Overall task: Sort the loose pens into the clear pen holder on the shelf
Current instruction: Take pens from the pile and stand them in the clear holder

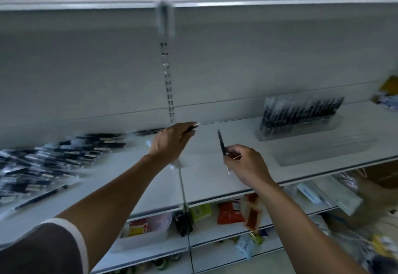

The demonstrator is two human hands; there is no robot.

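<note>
A heap of loose dark pens (53, 157) lies on the left part of the white shelf (206, 179). The clear pen holder (299, 123) stands at the back right of the shelf with several dark pens upright in it. My left hand (172, 142) hovers over the shelf's middle and pinches a dark pen (190, 129) whose white end pokes out to the right. My right hand (245, 166) grips another dark pen (221, 142), tip pointing up and away. The frame is blurred.
A flat clear tray (323, 151) lies in front of the holder near the shelf edge. A slotted upright (168, 84) runs down the back panel. Lower shelves hold packets and boxes (230, 211). Yellow and blue packs (387, 95) sit at far right.
</note>
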